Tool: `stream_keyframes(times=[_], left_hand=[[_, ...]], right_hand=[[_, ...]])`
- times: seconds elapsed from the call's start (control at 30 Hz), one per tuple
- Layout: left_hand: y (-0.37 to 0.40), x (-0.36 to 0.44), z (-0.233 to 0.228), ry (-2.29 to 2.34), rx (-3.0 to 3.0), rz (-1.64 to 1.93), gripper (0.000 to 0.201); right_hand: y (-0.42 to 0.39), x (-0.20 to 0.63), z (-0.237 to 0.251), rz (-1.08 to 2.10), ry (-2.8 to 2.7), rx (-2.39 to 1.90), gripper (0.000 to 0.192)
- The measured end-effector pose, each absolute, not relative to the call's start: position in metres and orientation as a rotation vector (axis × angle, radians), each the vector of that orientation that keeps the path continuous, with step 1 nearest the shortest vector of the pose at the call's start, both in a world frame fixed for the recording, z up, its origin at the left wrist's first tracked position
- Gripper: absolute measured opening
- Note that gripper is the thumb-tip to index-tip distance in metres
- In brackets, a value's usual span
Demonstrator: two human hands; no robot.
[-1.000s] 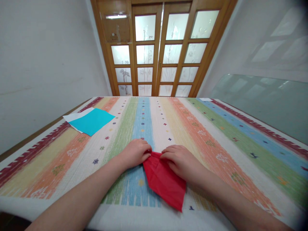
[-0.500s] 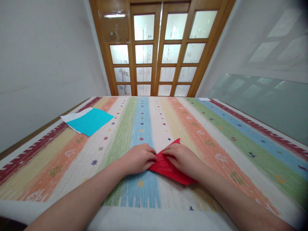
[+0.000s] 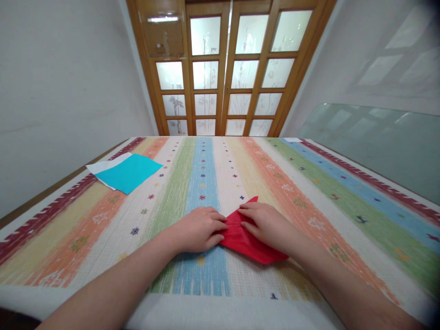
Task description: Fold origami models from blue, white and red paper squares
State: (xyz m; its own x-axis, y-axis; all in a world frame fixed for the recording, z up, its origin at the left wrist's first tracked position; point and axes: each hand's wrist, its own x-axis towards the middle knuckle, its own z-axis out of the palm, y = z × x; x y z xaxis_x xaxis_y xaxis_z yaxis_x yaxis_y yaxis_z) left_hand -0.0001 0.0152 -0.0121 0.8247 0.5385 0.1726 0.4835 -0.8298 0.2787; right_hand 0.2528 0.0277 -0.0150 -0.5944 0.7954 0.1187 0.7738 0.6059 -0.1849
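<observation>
On the striped tablecloth [image 3: 309, 183], the red paper [image 3: 245, 240], a second ago spread open, is now folded flat, pressed under left hand [image 3: 201, 229] and right hand [image 3: 266, 224], fingers extended, nothing grasped.

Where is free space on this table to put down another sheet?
Free: the cloth's right half, right of the right hand, and the far middle toward the doors. Crowded: the near middle, both hands on the red paper; the turquoise sheet fills the far left.
</observation>
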Motion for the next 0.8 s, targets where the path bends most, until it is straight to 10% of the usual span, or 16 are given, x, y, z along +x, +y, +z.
stream_keyframes(times=[0.8], left_hand=[[0.018, 0.002, -0.015, 0.777, 2.758, 0.393, 0.023]], right_hand=[[0.0, 0.244, 0.021, 0.616, -2.809, -0.924, 0.008]])
